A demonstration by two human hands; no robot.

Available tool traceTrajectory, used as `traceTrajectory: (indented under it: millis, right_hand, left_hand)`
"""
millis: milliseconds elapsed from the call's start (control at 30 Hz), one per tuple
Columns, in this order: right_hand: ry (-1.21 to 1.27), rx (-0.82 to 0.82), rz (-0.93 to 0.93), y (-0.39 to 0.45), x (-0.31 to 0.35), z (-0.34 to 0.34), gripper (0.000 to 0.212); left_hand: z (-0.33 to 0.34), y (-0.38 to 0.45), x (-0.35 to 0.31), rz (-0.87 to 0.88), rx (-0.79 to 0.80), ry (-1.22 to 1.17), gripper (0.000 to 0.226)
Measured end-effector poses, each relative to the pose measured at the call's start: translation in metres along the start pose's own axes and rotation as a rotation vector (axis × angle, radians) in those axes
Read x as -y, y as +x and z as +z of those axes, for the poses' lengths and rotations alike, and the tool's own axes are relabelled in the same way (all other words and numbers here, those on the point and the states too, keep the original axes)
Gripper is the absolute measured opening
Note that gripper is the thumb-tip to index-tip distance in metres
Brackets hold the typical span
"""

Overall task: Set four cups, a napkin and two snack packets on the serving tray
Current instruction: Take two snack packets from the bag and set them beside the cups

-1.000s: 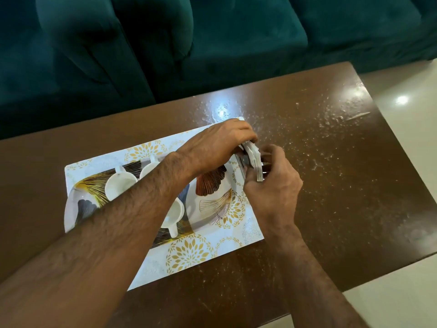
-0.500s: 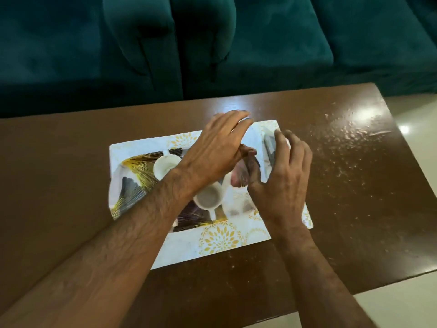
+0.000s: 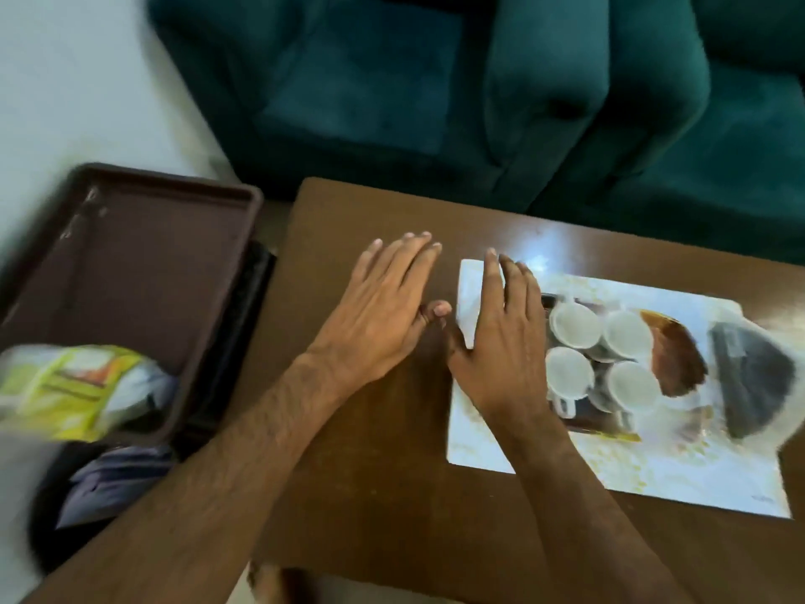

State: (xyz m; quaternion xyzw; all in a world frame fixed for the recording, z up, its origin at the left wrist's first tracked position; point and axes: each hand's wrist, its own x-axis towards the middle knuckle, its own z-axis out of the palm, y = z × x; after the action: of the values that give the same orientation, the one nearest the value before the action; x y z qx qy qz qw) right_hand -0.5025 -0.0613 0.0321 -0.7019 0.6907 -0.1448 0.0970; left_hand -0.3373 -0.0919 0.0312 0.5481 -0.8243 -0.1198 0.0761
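a: brown tray, far left, beside the table; what lies in it?
b: a yellow-green packet at its near end, blurred. the rest of the floor of the tray is bare.
a: and the hands?
b: left hand flat over the bare wood, fingers straight and close together, holding nothing. right hand just beside it, fingers extended, palm down over the left edge of the patterned tray, also holding nothing.
a: right of the hands?
b: four white cups, in a two-by-two cluster on the patterned tray, touching or nearly so. a grey napkin lies near the right end of that tray, outline blurred.
a: background?
b: teal sofa behind the table.
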Motion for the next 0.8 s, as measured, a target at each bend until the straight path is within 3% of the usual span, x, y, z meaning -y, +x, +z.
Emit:
traceTrajectory:
  millis: [267, 500, 800]
  right_hand:
    - [0.043, 0.1, -0.182, -0.003, 0.159, 0.064, 0.092]
    - [0.049, 0.204, -0.359, -0.025, 0.27, 0.119, 0.089]
    - [0.18, 0.422, -0.409, -0.05, 0.341, 0.169, 0.067]
  left_hand:
    - [-0.037, -0.104, 0.139, -0.254, -0.072, 0.003, 0.073]
    - [-0.041, -0.197, 0.237, -0.438, -0.053, 0.009, 0.072]
    - [-0.022, -0.267, 0.298, -0.504, 0.008, -0.035, 0.07]
